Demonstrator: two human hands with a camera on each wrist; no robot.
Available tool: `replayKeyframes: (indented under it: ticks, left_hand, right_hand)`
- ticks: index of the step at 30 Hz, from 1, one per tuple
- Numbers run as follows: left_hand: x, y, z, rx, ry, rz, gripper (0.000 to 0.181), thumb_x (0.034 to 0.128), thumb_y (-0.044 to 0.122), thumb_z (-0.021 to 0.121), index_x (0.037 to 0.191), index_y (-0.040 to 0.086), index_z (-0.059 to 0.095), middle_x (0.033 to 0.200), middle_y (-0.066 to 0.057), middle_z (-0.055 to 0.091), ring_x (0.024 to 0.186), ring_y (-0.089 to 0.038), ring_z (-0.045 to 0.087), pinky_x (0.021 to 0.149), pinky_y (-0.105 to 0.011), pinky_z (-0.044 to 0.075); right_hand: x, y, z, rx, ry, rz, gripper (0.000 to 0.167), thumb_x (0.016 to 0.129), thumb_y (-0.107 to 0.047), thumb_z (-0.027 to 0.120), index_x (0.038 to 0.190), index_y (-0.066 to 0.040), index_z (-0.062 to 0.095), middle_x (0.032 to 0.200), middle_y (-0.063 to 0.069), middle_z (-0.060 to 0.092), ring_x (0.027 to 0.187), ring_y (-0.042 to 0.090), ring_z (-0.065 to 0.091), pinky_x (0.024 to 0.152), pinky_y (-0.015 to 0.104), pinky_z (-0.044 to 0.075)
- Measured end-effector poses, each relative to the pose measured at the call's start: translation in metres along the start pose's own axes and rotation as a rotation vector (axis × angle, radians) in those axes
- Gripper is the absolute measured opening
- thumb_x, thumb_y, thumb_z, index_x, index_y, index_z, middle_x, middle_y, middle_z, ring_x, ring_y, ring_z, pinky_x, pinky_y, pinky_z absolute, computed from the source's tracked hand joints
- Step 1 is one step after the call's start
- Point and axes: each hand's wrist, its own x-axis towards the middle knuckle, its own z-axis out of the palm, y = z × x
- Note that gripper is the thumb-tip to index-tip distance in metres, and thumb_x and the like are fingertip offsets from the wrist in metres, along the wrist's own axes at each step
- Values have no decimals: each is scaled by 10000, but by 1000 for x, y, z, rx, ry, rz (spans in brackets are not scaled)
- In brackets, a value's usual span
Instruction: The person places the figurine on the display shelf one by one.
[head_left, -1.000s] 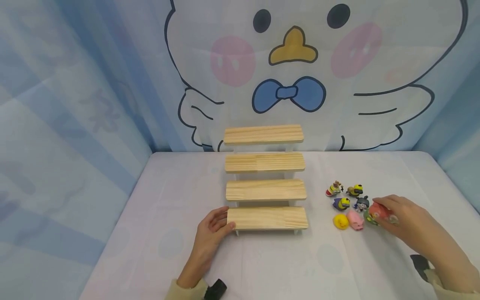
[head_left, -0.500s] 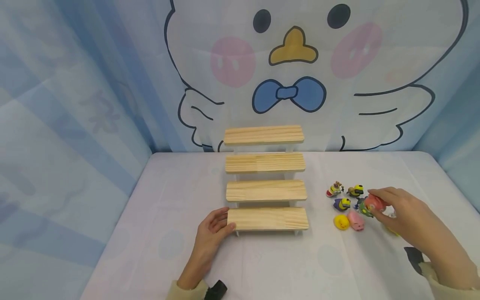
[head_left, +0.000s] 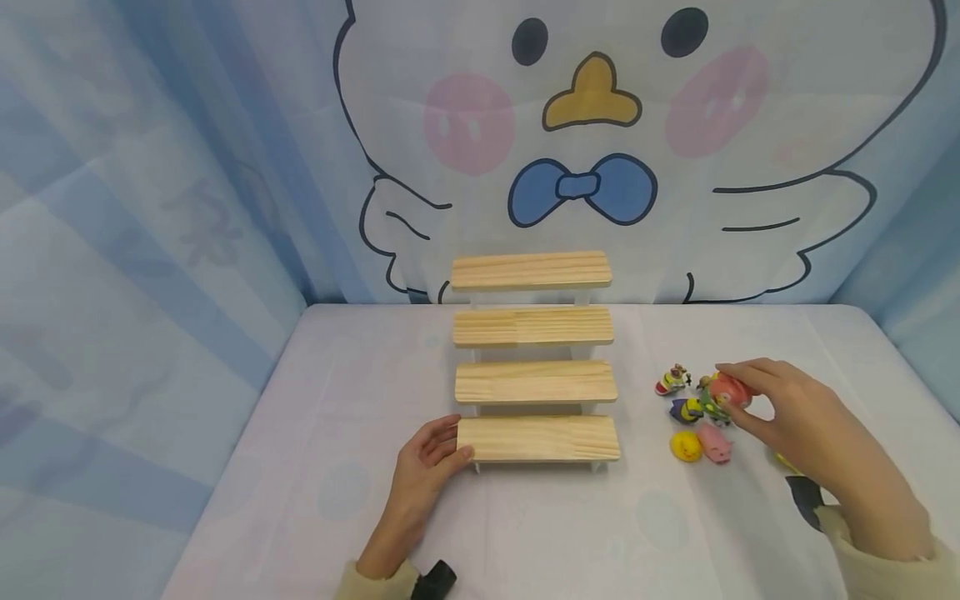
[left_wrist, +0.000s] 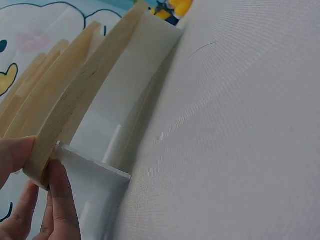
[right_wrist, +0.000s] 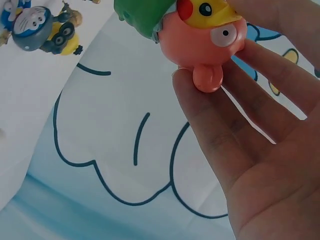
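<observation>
My left hand (head_left: 422, 475) grips the left end of the lowest board of a wooden stepped display stand (head_left: 538, 439). In the left wrist view, the thumb lies on one face of the board (left_wrist: 75, 107) and fingers touch the other. My right hand (head_left: 806, 421) pinches a toy figurine (right_wrist: 182, 45) with a round coral-red head, green body and yellow part. It hovers over the other figurines, partly covering them. Close by are a yellow duck toy (head_left: 686, 446), a pink pig toy (head_left: 715, 442), a purple-and-yellow figurine (head_left: 686, 410) and a red-and-yellow figurine (head_left: 672, 380).
The stand has several pale boards on white supports, rising toward the printed back curtain (head_left: 585, 233). A white cloth (head_left: 360, 375) covers the table. In the right wrist view, a grey-headed figurine (right_wrist: 32, 30) stands beside a yellow goggled one (right_wrist: 64, 37).
My right hand has lifted the coral-red figurine and carried it left and away from me, over the other toys. The left hand keeps its grip on the stand.
</observation>
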Motion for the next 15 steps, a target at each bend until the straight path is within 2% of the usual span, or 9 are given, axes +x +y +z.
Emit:
replayKeyframes:
  ticks: [9,15]
  left_hand:
    - [-1,0,0,-3,-4,6,574,841,-4,761,1364,-38,530,1269,-230,590,1000,-136,664,824,-199,554]
    - [-2,1,0,-4,-2,4,568,844,-9,756,1366,-32,532,1269,-228,589,1000,-131,665,825,-201,555]
  right_hand:
    - [7,-13,-3,21,-65,28,597,781,-183,851,1304,-10,620,1222,248,614,1093,436,569,866,626,502]
    - [11,-22,-3,38,-55,1,587,776,-154,855,1298,-14,627,1206,223,624,1048,387,588,867,600,521]
